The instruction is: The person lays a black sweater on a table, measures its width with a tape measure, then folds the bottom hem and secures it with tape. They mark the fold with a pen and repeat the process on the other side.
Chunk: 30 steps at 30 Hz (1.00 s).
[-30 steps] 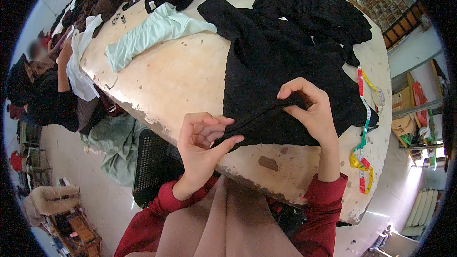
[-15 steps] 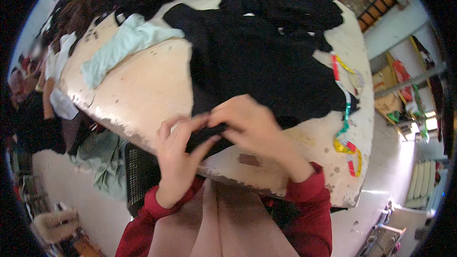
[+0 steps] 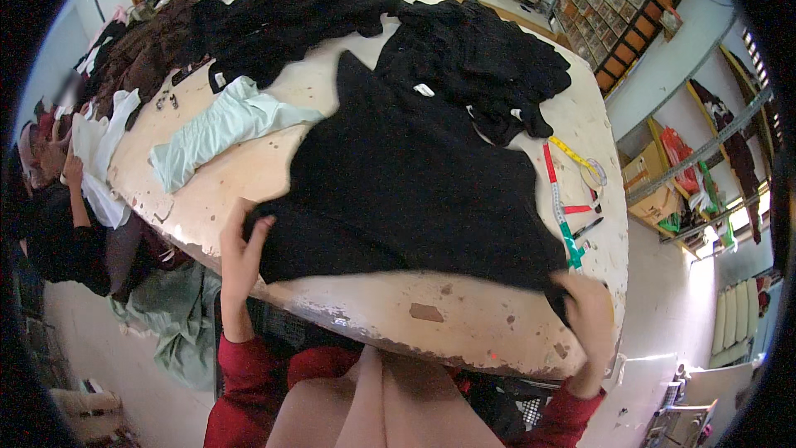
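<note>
A black garment [image 3: 406, 191] lies spread flat across the worn white table [image 3: 398, 307]. My left hand [image 3: 239, 250] grips its near left corner at the table's front edge. At the near right corner my right hand [image 3: 590, 315] holds the garment's other end, slightly blurred. My hands are wide apart, with the hem stretched between them. Both sleeves are red.
A pale green garment [image 3: 220, 129] lies at the table's left. Heaps of black clothes [image 3: 473, 58] fill the far side. A coloured measuring tape [image 3: 560, 199] and a pen [image 3: 587, 227] lie at the right. Another person [image 3: 66, 199] sits at the left. A green cloth [image 3: 170, 315] lies on the floor.
My hands were close together over a bunched fold of the black garment. They have moved apart to the left and right, and the garment now lies spread out flat.
</note>
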Each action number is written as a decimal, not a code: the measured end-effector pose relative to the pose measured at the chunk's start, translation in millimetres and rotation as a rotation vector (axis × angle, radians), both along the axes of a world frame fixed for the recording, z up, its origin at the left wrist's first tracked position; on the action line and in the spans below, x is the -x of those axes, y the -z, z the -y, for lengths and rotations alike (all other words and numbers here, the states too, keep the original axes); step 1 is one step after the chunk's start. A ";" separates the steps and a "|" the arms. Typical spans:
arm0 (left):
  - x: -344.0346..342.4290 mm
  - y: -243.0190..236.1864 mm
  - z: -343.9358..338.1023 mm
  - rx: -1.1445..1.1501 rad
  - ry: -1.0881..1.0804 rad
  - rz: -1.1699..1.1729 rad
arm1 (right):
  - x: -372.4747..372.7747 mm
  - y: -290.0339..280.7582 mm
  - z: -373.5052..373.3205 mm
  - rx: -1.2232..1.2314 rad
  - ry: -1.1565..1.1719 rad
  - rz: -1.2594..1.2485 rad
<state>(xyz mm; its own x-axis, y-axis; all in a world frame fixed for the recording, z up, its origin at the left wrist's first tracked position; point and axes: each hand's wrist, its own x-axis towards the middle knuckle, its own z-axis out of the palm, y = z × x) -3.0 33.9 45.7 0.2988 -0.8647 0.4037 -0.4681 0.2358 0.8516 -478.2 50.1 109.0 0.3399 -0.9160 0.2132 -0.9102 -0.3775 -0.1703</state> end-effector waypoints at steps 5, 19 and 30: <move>-6.2 6.6 -26.9 -0.251 0.393 -0.190 | 18.6 -114.6 -85.8 -0.432 -0.009 -0.103; -42.0 37.1 -20.3 -0.125 -0.099 -0.063 | -64.0 84.5 244.9 -0.142 -0.174 -0.181; -16.9 -10.0 -12.4 0.396 0.363 0.082 | 86.4 -81.5 105.5 0.656 0.168 -0.022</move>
